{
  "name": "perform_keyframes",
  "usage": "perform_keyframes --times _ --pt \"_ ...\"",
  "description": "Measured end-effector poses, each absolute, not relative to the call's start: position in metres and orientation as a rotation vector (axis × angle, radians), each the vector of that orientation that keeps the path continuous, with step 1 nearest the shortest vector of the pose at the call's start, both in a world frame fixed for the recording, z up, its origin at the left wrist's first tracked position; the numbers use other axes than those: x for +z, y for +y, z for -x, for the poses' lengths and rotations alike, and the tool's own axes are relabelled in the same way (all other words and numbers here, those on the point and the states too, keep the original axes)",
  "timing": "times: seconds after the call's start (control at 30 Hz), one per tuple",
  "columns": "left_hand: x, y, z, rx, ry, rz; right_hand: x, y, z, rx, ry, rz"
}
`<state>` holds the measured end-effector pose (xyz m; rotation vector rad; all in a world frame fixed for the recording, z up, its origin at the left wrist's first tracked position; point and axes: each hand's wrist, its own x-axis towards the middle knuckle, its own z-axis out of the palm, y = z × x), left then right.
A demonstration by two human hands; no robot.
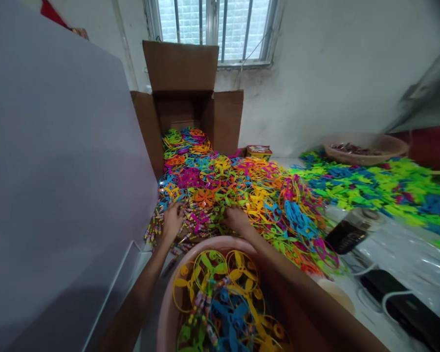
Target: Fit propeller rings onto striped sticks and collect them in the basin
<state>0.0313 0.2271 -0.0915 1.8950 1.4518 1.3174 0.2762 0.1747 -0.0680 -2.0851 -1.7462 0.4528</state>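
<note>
My left hand (173,220) reaches down into a spread of small multicoloured striped sticks (154,230), its fingers curled; what they hold, if anything, is hidden. To its right, my right hand (237,220) bends its fingers into green plastic propeller rings (220,215) on the heap; its fingertips are partly covered. Between the hands lie striped sticks and a magenta propeller (201,221). Close in front of me stands a pink tub (165,298) holding yellow, green and blue propeller rings (238,274) with several striped sticks among them.
A cardboard box (227,120) lies open behind the propeller heap (256,186). At left rises a pale panel (58,146). On the right are green and blue plastic pieces (374,186), a shallow basin (370,159), a dark-labelled can (352,230) and a black object with white cable (407,303).
</note>
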Motion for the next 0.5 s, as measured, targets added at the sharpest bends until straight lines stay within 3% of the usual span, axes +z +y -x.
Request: perform_keyframes --times 0.2,0.5 --pt "-0.066 0.196 -0.074 1.548 1.182 -1.56 -0.057 0.172 -0.282 0.773 -1.434 1.707" --pt "-0.044 0.156 -0.098 1.415 0.86 -1.198 -0.039 0.121 -0.265 1.206 -0.975 1.103"
